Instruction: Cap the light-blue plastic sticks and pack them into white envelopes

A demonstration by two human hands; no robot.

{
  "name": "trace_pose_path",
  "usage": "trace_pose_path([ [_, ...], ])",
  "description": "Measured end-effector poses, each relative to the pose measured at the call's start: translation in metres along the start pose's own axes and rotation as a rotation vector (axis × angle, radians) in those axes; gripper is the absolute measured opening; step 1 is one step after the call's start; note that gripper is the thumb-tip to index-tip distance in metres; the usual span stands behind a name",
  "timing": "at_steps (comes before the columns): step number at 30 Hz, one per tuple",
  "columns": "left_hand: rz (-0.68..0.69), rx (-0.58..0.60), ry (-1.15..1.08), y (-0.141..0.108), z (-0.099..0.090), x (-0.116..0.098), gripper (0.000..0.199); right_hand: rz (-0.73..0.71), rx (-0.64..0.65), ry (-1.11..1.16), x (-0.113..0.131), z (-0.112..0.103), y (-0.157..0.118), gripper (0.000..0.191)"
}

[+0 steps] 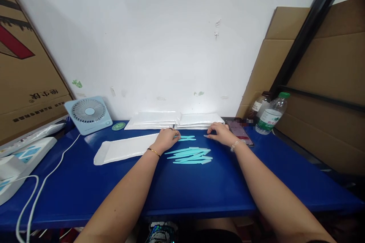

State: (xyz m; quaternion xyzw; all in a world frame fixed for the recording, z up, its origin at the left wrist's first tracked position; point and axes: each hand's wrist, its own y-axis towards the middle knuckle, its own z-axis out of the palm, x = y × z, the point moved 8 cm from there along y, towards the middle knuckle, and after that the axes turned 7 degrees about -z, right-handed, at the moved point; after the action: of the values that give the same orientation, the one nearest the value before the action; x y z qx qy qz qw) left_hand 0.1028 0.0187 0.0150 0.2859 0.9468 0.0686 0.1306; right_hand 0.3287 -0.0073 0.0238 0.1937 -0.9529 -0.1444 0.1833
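My left hand point(167, 139) is closed around the near ends of a few turquoise eyebrow razors point(188, 138), which stick out to its right. Under and beside that hand lies a long white padded packet point(122, 149). In front of it several more turquoise eyebrow razors point(190, 155) are spread loosely on the blue table. My right hand point(222, 133) is just right of the razors, thumb and forefinger curved and apart. A small pale tip shows at its thumb, and I cannot tell whether it is a nail or an object.
Stacks of white packets point(155, 118) line the wall. A phone point(241, 133), a green-capped bottle point(272, 114) and a brown bottle point(258, 106) stand at the right. A blue fan point(90, 115), a green disc point(118, 126) and a power strip point(25, 167) with white cables occupy the left.
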Motion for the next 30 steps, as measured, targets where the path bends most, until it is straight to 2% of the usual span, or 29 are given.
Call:
trace_pose_path([
  [3,0.002,-0.012,-0.04,0.0,0.002,0.001,0.023,-0.123,0.051,0.126,0.033,0.007,0.001,0.018],
  [6,0.008,-0.003,-0.061,0.0,0.004,0.0,0.023,-0.197,0.156,0.17,0.064,0.025,0.0,0.021],
  [9,0.012,0.036,-0.065,-0.001,0.008,0.0,0.021,-0.199,0.22,0.148,0.074,0.041,0.0,0.019],
  [12,0.002,-0.005,-0.071,-0.002,0.001,-0.002,0.023,-0.202,0.233,0.163,0.071,0.046,0.001,0.017],
  [15,0.054,-0.036,-0.151,-0.006,-0.01,-0.013,0.031,-0.188,0.143,0.182,0.064,0.035,0.004,0.016],
  [18,0.15,0.051,-0.186,-0.01,-0.01,-0.032,0.038,-0.163,0.011,0.178,0.059,0.017,0.006,0.015],
  [20,0.163,0.091,-0.153,-0.01,-0.007,-0.037,0.037,-0.18,-0.012,0.158,0.058,0.01,0.007,0.015],
  [23,0.116,0.055,-0.101,-0.006,-0.006,-0.032,0.036,-0.17,-0.013,0.092,0.046,0.005,0.007,0.013],
  [27,0.028,-0.011,-0.065,-0.002,-0.005,-0.013,0.033,-0.034,-0.013,-0.007,0.011,0.005,0.005,0.014],
  [30,0.029,-0.025,-0.076,-0.002,-0.002,-0.006,0.027,0.032,0.016,-0.012,-0.002,0.005,0.002,0.014],
])
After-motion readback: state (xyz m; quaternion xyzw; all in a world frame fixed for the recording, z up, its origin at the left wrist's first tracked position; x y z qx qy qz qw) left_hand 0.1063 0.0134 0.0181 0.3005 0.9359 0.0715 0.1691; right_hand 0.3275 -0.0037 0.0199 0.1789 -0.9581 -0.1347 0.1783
